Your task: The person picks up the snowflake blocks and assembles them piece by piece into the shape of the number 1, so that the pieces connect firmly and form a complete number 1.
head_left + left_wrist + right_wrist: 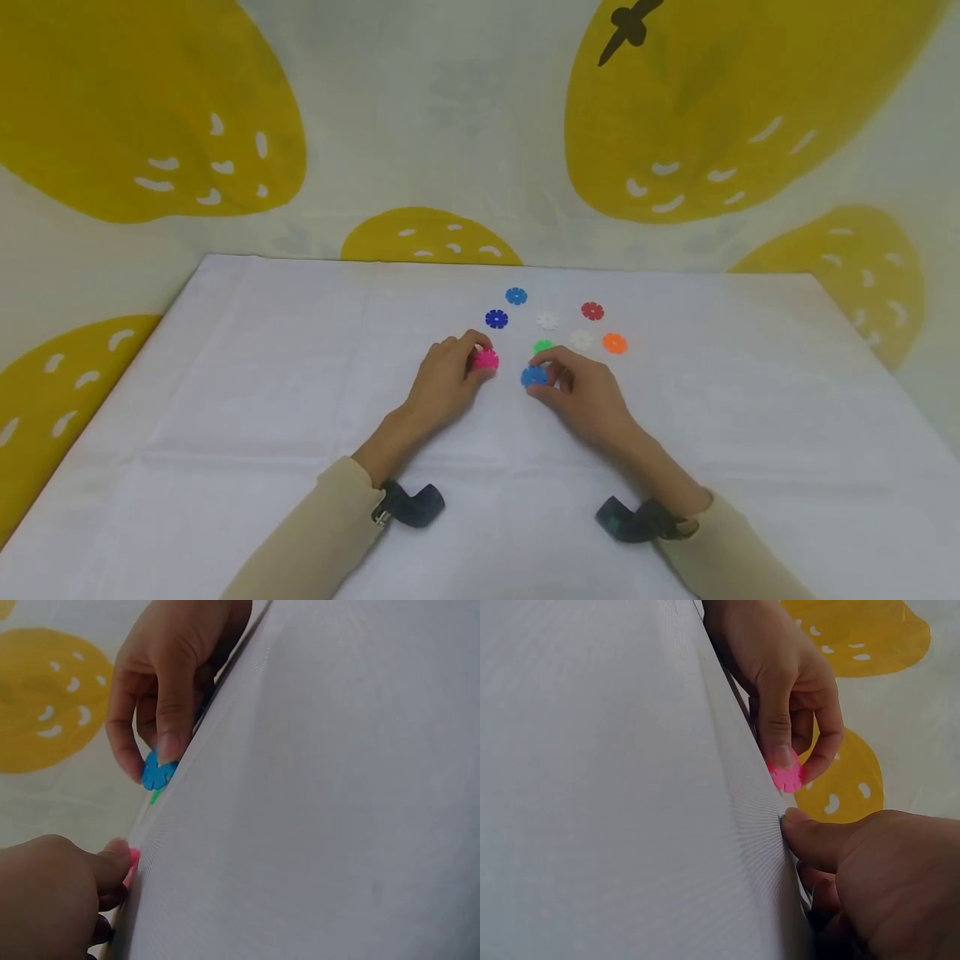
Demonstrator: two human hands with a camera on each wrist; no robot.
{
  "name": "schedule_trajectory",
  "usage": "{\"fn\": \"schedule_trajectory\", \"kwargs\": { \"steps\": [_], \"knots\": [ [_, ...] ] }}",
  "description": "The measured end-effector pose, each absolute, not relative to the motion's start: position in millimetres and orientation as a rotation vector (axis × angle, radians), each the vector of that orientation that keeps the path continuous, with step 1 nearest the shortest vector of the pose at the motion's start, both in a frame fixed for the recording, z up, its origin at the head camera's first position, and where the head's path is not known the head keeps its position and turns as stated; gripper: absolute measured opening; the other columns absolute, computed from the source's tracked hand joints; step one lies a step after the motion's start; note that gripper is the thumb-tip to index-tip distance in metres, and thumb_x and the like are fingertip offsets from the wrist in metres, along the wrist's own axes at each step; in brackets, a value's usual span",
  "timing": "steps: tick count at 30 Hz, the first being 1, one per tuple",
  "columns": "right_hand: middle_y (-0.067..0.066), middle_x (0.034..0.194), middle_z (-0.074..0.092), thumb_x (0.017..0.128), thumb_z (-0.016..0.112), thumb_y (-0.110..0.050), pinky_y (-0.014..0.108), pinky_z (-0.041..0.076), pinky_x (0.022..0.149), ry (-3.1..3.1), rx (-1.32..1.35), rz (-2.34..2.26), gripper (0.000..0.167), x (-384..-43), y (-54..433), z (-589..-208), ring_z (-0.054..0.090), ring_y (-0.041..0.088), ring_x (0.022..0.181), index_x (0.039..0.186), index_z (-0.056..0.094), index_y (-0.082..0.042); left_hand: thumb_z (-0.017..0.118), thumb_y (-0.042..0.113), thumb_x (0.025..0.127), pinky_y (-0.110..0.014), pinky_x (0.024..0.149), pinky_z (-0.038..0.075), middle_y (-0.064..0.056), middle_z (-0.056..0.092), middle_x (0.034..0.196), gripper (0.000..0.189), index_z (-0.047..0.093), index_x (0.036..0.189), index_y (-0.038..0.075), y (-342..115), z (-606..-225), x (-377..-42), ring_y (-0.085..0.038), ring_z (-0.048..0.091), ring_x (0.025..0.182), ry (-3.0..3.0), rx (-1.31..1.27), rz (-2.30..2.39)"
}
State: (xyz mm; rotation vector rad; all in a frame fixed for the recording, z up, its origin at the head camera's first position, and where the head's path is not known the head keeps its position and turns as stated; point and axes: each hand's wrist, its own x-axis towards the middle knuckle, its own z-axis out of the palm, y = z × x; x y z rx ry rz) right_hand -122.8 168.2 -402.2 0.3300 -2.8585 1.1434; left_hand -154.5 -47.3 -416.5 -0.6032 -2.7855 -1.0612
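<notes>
My left hand (446, 375) pinches a pink notched disc (487, 359) between thumb and fingers, just above the white tabletop. A short gap to the right, my right hand (588, 392) pinches a blue notched disc (534, 377) by its edges. In the left wrist view the blue disc (157, 774) is tilted on edge under the right thumb. The right wrist view shows the pink disc (787, 777) held the same way by the left hand (787, 682). A green disc (543, 346) lies just behind the right fingers, partly hidden by them.
Beyond the hands lie a dark blue disc (497, 319), another blue disc (516, 296), two white discs (548, 320), a red disc (592, 311) and an orange disc (615, 343). They rest flat on the white cloth (285, 375). A patterned curtain (450, 125) hangs behind the table.
</notes>
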Motion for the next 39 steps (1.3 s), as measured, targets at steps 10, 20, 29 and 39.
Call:
{"fn": "schedule_trajectory", "kwargs": {
  "steps": [10, 20, 29, 39],
  "knots": [
    [-0.005, 0.08, 0.061, 0.085, 0.074, -0.023, 0.026, 0.048, 0.059, -2.845, 0.339, 1.214, 0.028, -120, 166, -402, 0.055, 0.014, 0.067, 0.112, 0.065, -0.021, 0.062, 0.011, 0.094, -0.025, 0.056, 0.043, 0.005, 0.052, 0.069, 0.019, 0.056, 0.111, 0.014, -51, -407, -133, -0.011, 0.047, 0.061, -2.744, -0.665, -1.332],
    [-0.006, 0.082, 0.065, 0.087, 0.072, -0.03, 0.028, 0.052, 0.062, -2.859, 0.218, 1.31, 0.03, -120, 164, -406, 0.06, 0.014, 0.069, 0.116, 0.064, -0.027, 0.064, 0.006, 0.091, -0.024, 0.052, 0.038, 0.01, 0.054, 0.068, 0.02, 0.058, 0.108, 0.014, -60, -424, -126, -0.006, 0.044, 0.055, -2.549, -0.741, -1.463],
    [0.0, 0.084, 0.069, 0.09, 0.067, -0.029, 0.03, 0.054, 0.073, -2.848, 0.155, 1.669, 0.032, -122, 159, -397, 0.066, 0.016, 0.073, 0.121, 0.062, -0.022, 0.062, 0.003, 0.092, -0.024, 0.051, 0.044, 0.003, 0.06, 0.069, 0.02, 0.057, 0.109, 0.012, -63, -422, -127, -0.005, 0.051, 0.054, -2.466, -0.736, -1.542],
    [0.001, 0.085, 0.071, 0.091, 0.067, -0.03, 0.029, 0.053, 0.073, -2.815, 0.146, 1.819, 0.033, -122, 159, -397, 0.066, 0.02, 0.077, 0.122, 0.063, -0.02, 0.064, 0.003, 0.091, -0.023, 0.054, 0.044, 0.0, 0.063, 0.069, 0.02, 0.057, 0.108, 0.011, -63, -419, -126, -0.007, 0.055, 0.053, -2.419, -0.829, -1.629]
  ]
}}
